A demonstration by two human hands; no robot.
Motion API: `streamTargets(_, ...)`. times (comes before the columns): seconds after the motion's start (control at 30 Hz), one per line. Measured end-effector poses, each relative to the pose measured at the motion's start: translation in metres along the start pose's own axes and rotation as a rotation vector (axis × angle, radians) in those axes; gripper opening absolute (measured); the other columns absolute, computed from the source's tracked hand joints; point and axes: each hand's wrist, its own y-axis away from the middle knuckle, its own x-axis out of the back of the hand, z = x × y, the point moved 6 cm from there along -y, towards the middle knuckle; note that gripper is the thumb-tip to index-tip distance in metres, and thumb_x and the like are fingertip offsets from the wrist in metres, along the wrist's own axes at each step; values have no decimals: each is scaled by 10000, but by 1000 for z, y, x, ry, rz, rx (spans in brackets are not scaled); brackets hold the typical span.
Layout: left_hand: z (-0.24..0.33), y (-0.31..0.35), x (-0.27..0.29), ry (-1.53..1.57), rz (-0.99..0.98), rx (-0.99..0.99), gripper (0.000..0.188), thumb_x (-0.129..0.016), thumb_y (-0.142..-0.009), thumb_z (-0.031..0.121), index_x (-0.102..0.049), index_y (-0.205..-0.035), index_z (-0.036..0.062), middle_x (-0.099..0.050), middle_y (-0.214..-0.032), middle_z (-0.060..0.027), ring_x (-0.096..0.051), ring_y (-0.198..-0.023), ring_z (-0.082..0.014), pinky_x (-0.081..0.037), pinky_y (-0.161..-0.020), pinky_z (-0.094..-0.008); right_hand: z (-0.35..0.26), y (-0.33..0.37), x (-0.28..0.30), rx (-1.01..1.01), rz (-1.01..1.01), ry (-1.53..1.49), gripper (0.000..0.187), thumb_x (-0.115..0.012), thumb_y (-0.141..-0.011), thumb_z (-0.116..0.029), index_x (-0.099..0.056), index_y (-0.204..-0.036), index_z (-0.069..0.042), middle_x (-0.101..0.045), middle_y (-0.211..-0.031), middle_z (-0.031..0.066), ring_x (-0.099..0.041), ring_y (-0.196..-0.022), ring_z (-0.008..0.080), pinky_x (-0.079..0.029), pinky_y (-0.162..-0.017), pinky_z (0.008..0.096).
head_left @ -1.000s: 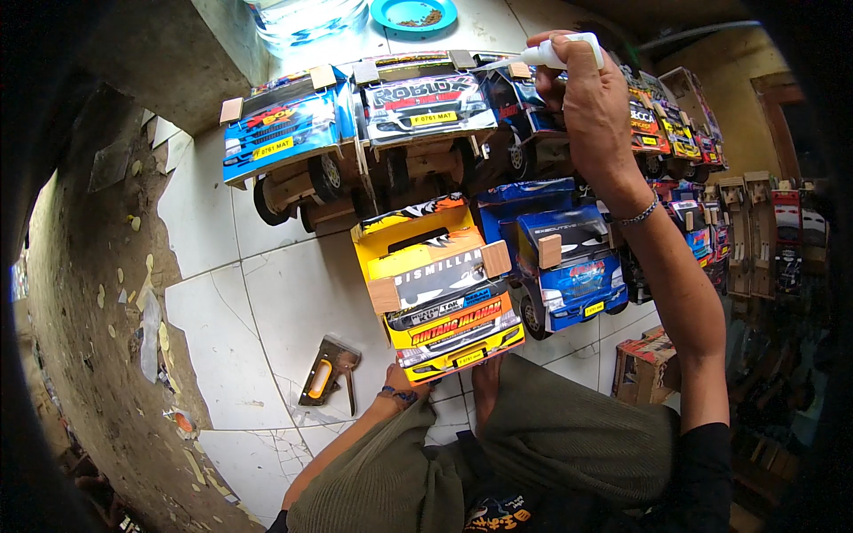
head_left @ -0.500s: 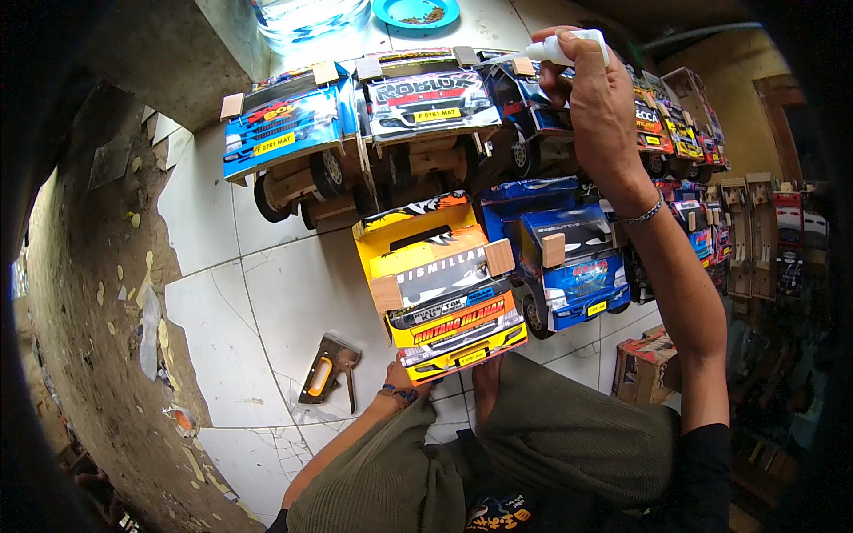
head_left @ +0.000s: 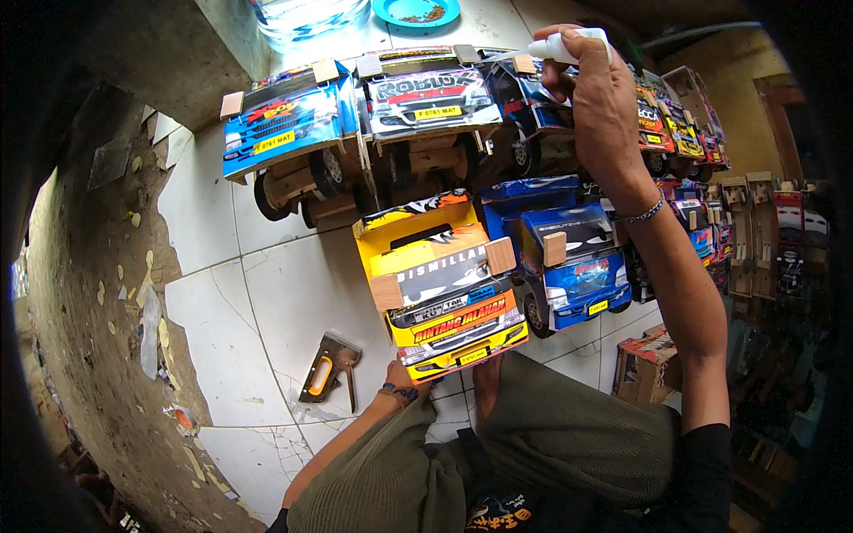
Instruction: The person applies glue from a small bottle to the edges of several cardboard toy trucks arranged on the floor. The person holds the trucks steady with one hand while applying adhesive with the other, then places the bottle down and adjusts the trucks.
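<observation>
My right hand [head_left: 597, 98] is closed around a white squeeze bottle [head_left: 573, 44] with a thin nozzle. The nozzle points left, over the roofs of the back row, close to the small wooden block [head_left: 523, 65] on a dark blue toy truck [head_left: 524, 93]. At the lower left corner of a yellow toy truck [head_left: 458, 311] is my left hand [head_left: 402, 375]; its fingers are hidden by the truck. Two wooden blocks stick out at the sides of the yellow truck's cab. Beside it stands a blue toy truck [head_left: 582, 266] with a similar block.
A blue toy truck [head_left: 289, 120] and a white one [head_left: 431, 98] stand in the back row, with several more to the right. A staple gun [head_left: 330, 371] lies on the white tiles. Behind are a turquoise plate [head_left: 386, 12] and a concrete pillar [head_left: 169, 62].
The bottle's nozzle has shifted very slightly to the right and up with my right hand. The trucks and my left hand look almost the same.
</observation>
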Motion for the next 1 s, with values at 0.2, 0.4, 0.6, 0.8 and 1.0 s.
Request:
streamTargets(0.2, -17, -4, -19, -22, 1, -1, 486, -647, -859, 404, -614, -1317, 245, -617, -1316, -71, -567, -1175, -345, -498, -929, -474, -1, 0, 0, 2, -6, 25, 416, -447, -1026, -370, -655, -1092, -15, -561, -778, 21, -506, -739, 78, -422, -696, 220)
streamTargets(0.4, -24, -9, -31, -63, 20, -30, 491, -654, -852, 417, -620, -1310, 242, -623, -1306, -75, -574, -1168, -341, -500, -930, -465, -2, 1, 0, 20, -2, 36, 419, -446, -1028, -370, -652, -1097, -12, -563, -783, 24, -506, -745, 81, -422, -694, 224)
streamTargets(0.6, -21, -6, -24, 5, -33, 49, 510, -657, -849, 467, -627, -1299, 229, -633, -1279, -112, -586, -1145, -354, -503, -927, -456, -1, 1, 2, 11, 23, 24, 403, -444, -1022, -351, -652, -1090, -12, -565, -776, 26, -509, -721, 79, -424, -662, 227)
streamTargets(0.8, -19, -5, -20, -17, -26, 4, 527, -635, -862, 500, -627, -1294, 198, -634, -1273, -131, -593, -1083, -380, -500, -901, -481, -12, 5, -2, 85, 33, 107, 410, -461, -1010, -377, -655, -1072, -21, -556, -744, 18, -512, -687, 74, -410, -607, 232)
streamTargets(1.0, 0, -1, -1, -22, -40, 25, 524, -622, -869, 496, -621, -1302, 201, -642, -1261, -125, -583, -1092, -382, -480, -922, -484, -22, 8, -12, 162, -64, 177, 426, -476, -1008, -430, -669, -1082, -58, -554, -749, 17, -522, -689, 61, -407, -592, 216)
